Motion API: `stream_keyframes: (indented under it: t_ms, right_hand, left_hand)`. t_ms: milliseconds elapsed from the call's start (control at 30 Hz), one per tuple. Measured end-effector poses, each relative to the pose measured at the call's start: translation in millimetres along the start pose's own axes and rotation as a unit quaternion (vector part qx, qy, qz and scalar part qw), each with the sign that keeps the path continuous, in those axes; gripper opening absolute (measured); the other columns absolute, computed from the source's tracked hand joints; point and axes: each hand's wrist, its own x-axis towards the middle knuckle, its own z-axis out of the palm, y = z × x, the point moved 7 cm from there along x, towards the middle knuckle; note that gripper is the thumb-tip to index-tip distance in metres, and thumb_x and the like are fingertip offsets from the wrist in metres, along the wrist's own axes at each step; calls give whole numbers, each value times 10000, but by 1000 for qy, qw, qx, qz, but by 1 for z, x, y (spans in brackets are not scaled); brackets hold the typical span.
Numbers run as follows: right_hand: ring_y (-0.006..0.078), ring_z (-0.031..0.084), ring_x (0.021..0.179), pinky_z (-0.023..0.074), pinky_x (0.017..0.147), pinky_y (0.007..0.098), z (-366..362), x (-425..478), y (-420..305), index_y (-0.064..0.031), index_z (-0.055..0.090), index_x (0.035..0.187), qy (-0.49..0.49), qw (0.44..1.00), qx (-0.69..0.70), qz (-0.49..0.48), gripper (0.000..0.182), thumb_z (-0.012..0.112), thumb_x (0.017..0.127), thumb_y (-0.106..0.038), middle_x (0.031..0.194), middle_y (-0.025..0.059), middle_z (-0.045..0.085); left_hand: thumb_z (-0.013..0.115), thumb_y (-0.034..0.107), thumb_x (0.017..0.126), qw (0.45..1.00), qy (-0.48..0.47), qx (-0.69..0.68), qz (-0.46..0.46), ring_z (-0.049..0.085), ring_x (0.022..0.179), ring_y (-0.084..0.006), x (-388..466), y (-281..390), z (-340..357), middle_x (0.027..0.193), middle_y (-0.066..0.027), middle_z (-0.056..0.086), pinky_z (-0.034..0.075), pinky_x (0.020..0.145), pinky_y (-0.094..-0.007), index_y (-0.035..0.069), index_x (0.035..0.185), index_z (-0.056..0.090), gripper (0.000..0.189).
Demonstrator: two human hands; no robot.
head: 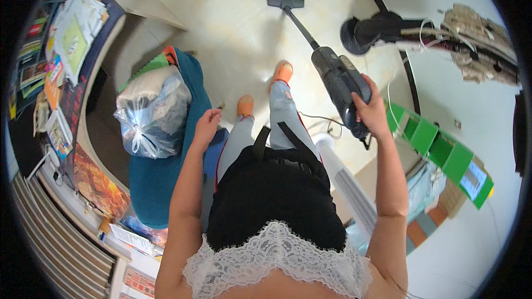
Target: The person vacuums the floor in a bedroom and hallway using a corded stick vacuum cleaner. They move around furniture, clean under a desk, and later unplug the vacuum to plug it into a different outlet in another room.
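My right hand [372,113] grips the rear handle of a dark stick vacuum cleaner [335,78]. Its thin tube [302,29] slants forward to a flat floor head [286,3] on the pale floor. A black power cord [318,117] trails from the back of the machine, near my legs. My left hand [208,126] hangs with loosely curled fingers and appears to hold nothing. Close beside it stands a teal padded chair [195,87], on which a knotted clear plastic bag [151,118] of soft items rests.
To the left runs a desk [96,41] with papers and books. A white tower fan [353,191] stands close by my right leg. Beyond it are a green shelf unit [442,149] and a black round-based stand [356,36]. My orange slippers [246,106] are on the floor.
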Motion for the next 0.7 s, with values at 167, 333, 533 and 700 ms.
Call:
stream_keyframes:
  t_ms: [167, 333, 533, 700]
  right_hand:
    - [186, 545, 426, 454, 420, 318, 8, 120, 1, -55, 353, 1311, -4, 997, -33, -70, 582, 589, 779, -66, 706, 162, 606]
    - [254, 604, 538, 491, 516, 351, 1, 205, -13, -18, 365, 1300, 1, 991, -96, -96, 607, 594, 744, -98, 791, 203, 627]
    - [423, 569, 950, 460, 816, 440, -56, 150, 42, -69, 400, 1288, -7, 982, -157, -109, 614, 582, 702, -78, 1001, 274, 587]
    - [410, 589, 849, 485, 723, 434, -158, 47, 80, -133, 464, 1247, -49, 973, -214, -66, 605, 610, 665, -57, 903, 232, 614]
  left_hand:
    - [511, 140, 887, 993, 107, -40, 33, 557, 885, -129, -13, 46, -9, 952, -46, 612, 431, 804, -264, 27, 1072, 574, 226]
    - [515, 154, 884, 988, 144, -48, 17, 568, 887, -139, -28, 65, 3, 966, -66, 622, 436, 803, -260, 15, 1085, 570, 250]
    - [519, 169, 854, 992, 98, 48, -70, 575, 866, -156, 10, 8, 17, 940, -84, 627, 443, 792, -274, 17, 1087, 579, 285]
    - [460, 185, 830, 972, -16, 195, -129, 598, 915, -225, 75, 28, 10, 978, -135, 636, 455, 809, -314, 6, 1060, 607, 327]
